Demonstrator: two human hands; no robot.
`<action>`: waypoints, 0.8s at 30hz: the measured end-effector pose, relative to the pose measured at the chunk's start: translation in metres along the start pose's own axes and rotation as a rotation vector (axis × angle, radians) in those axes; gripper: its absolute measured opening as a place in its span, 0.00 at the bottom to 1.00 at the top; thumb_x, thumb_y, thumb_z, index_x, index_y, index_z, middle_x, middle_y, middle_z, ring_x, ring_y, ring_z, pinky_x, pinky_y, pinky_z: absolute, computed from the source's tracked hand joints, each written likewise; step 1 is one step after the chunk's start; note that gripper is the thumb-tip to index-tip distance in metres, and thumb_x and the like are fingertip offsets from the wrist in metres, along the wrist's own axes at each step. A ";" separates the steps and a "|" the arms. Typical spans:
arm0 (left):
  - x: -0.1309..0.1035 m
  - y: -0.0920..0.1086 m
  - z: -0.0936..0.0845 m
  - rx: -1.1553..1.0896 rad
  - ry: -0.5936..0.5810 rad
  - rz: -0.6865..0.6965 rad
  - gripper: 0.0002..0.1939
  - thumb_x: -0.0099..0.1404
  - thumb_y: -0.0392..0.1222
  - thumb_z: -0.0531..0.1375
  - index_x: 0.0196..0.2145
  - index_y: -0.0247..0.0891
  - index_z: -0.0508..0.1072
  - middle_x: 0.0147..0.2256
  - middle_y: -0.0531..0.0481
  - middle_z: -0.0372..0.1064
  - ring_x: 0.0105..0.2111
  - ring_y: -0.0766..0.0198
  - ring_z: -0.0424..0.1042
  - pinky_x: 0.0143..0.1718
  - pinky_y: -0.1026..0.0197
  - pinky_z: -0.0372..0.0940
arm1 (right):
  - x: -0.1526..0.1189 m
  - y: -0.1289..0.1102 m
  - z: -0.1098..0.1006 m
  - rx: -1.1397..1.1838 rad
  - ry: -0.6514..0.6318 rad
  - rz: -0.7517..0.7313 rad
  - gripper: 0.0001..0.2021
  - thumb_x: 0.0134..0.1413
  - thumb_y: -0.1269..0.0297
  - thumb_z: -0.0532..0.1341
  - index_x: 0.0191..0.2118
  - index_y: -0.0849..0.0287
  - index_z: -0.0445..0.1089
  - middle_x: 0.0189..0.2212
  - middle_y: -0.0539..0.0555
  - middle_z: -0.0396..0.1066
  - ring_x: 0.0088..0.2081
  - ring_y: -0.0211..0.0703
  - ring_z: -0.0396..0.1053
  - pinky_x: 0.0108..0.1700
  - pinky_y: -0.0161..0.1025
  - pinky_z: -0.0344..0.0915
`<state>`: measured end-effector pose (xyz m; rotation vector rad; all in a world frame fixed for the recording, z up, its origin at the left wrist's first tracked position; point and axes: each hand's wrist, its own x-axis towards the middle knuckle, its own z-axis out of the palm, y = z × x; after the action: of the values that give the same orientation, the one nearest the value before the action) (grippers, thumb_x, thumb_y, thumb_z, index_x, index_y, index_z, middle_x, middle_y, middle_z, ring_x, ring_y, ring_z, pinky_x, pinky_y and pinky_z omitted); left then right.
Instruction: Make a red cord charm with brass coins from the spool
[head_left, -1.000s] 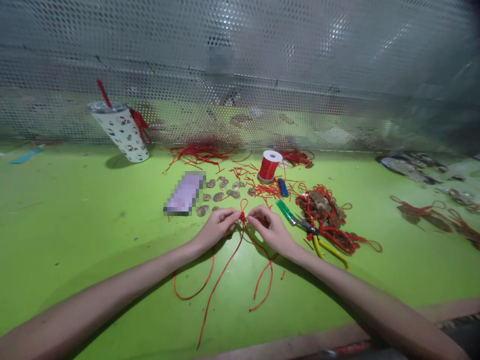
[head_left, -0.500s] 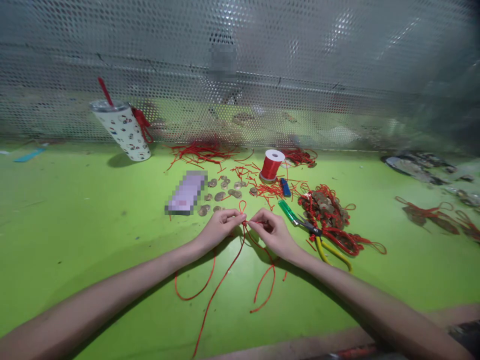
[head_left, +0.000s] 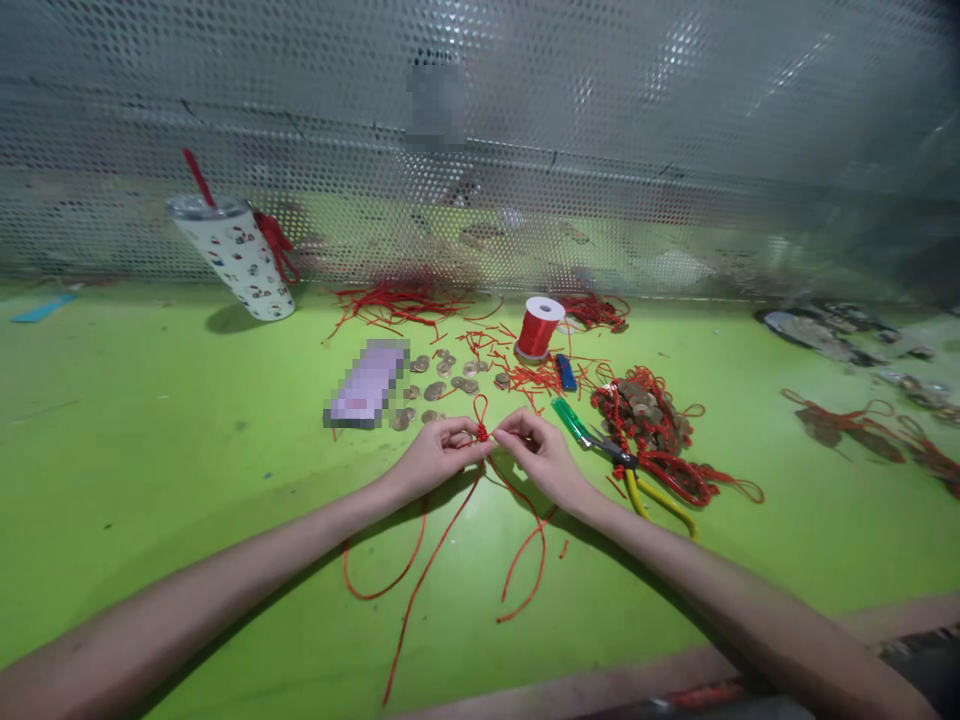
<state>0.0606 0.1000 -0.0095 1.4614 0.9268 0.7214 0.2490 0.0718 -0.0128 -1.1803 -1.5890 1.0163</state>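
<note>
A knotted red cord (head_left: 481,431) is held up between my two hands, with a small loop at its top and long loose ends trailing down over the table. My left hand (head_left: 442,452) pinches it at the knot from the left. On the right side of the knot, my right hand (head_left: 534,447) has thumb and forefinger closed on the cord. Several round metal coins (head_left: 435,390) lie just beyond the left hand. Scissors (head_left: 622,458) with red and yellow handles and a green lighter (head_left: 571,422) lie to the right of my right hand.
A red thread spool (head_left: 537,335), blue lighter (head_left: 566,373) and red cord scraps stand or lie behind. A pile of corded coins (head_left: 645,410) is at right. A pixelated phone-like object (head_left: 369,385) and patterned tumbler (head_left: 244,260) are left. Perforated metal sheeting (head_left: 337,120) closes the back.
The knot now shows more fully above my left fingertips, and my left hand has shifted slightly at it. The whole view has slid a little to the left.
</note>
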 end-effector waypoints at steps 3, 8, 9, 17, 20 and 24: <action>-0.001 0.002 0.001 -0.016 -0.005 -0.007 0.19 0.59 0.55 0.66 0.30 0.35 0.70 0.21 0.58 0.58 0.21 0.72 0.54 0.22 0.67 0.46 | 0.001 0.001 0.000 0.023 0.006 0.009 0.10 0.60 0.57 0.62 0.34 0.58 0.69 0.28 0.49 0.68 0.30 0.39 0.64 0.32 0.36 0.59; -0.001 0.000 0.000 -0.079 0.027 -0.042 0.19 0.60 0.56 0.65 0.31 0.36 0.69 0.19 0.60 0.54 0.19 0.73 0.52 0.20 0.68 0.46 | -0.001 0.000 0.000 -0.046 0.042 0.030 0.13 0.60 0.54 0.62 0.31 0.59 0.67 0.23 0.47 0.63 0.25 0.37 0.59 0.28 0.35 0.54; -0.001 0.000 0.001 -0.104 0.037 -0.040 0.19 0.60 0.55 0.66 0.31 0.36 0.69 0.18 0.61 0.53 0.18 0.73 0.51 0.20 0.68 0.46 | -0.002 -0.001 0.000 -0.071 0.040 0.012 0.14 0.60 0.54 0.62 0.30 0.59 0.66 0.22 0.46 0.61 0.24 0.36 0.57 0.27 0.35 0.53; -0.003 0.012 0.006 -0.283 0.061 -0.049 0.17 0.60 0.51 0.67 0.32 0.36 0.68 0.25 0.54 0.69 0.17 0.75 0.54 0.18 0.68 0.44 | -0.029 -0.008 0.012 -0.345 -0.258 -0.417 0.08 0.65 0.65 0.57 0.34 0.60 0.69 0.23 0.49 0.70 0.23 0.36 0.62 0.29 0.34 0.59; -0.004 0.016 0.007 -0.369 0.039 -0.108 0.17 0.62 0.52 0.66 0.32 0.36 0.67 0.24 0.56 0.68 0.14 0.77 0.47 0.16 0.69 0.40 | -0.036 -0.011 0.019 -0.450 -0.336 -0.655 0.10 0.66 0.65 0.55 0.33 0.59 0.69 0.23 0.51 0.71 0.24 0.37 0.63 0.28 0.35 0.58; -0.001 0.011 0.005 -0.376 0.043 -0.118 0.18 0.62 0.53 0.65 0.32 0.38 0.65 0.16 0.63 0.55 0.13 0.76 0.46 0.15 0.70 0.42 | -0.034 -0.015 0.018 -0.334 -0.430 -0.811 0.12 0.64 0.63 0.58 0.28 0.56 0.67 0.20 0.48 0.68 0.23 0.37 0.63 0.27 0.36 0.58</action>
<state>0.0662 0.0967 0.0013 1.0568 0.8488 0.7937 0.2337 0.0339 -0.0098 -0.4089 -2.3613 0.4809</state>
